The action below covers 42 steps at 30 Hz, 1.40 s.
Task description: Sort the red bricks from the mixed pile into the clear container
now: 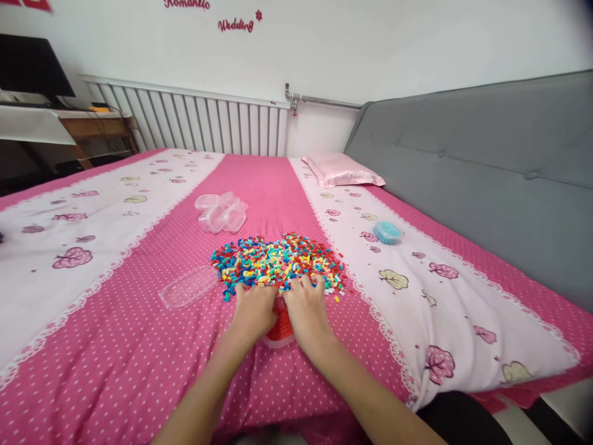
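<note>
A white wall (417, 43) runs behind the bed (115, 346), with red lettering (236, 25) stuck high on it. Below stands a long white ribbed radiator (194, 120), and a grey pipe (324, 100) leads from its right end. The bed wears a pink dotted sheet with white bands printed with trees. A pink satin pillow (343, 170) lies near the padded grey headboard (486, 167) on the right. At far left a dark screen (30, 65) stands above a wooden desk (97, 133). The light is soft and even.
</note>
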Tool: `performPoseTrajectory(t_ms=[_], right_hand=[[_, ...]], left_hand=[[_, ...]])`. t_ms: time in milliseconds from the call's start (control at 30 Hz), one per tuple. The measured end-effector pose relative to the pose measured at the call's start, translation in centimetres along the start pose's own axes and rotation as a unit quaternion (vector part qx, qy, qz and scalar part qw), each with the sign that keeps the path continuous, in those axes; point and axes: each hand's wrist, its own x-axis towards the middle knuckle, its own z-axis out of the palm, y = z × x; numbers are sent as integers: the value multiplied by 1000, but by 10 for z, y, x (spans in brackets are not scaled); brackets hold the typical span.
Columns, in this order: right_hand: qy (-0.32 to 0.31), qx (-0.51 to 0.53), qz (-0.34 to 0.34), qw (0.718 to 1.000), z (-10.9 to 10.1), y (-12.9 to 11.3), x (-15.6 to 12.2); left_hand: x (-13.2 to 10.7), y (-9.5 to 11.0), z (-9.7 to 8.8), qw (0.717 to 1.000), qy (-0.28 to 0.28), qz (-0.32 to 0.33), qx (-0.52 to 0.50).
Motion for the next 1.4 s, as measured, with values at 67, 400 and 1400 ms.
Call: performPoseTrajectory(t_ms=[67,400,1400], right_hand=[[-1,0,7,1000,-2,0,-2],[-25,2,34,999,-5,7,-13],[-38,39,23,998,-7,13,-8]], left_hand=[[-1,0,-2,1000,-4,-2,0],[-2,1,2,999,-1,5,-38],[7,-4,11,996,12,28,-82]])
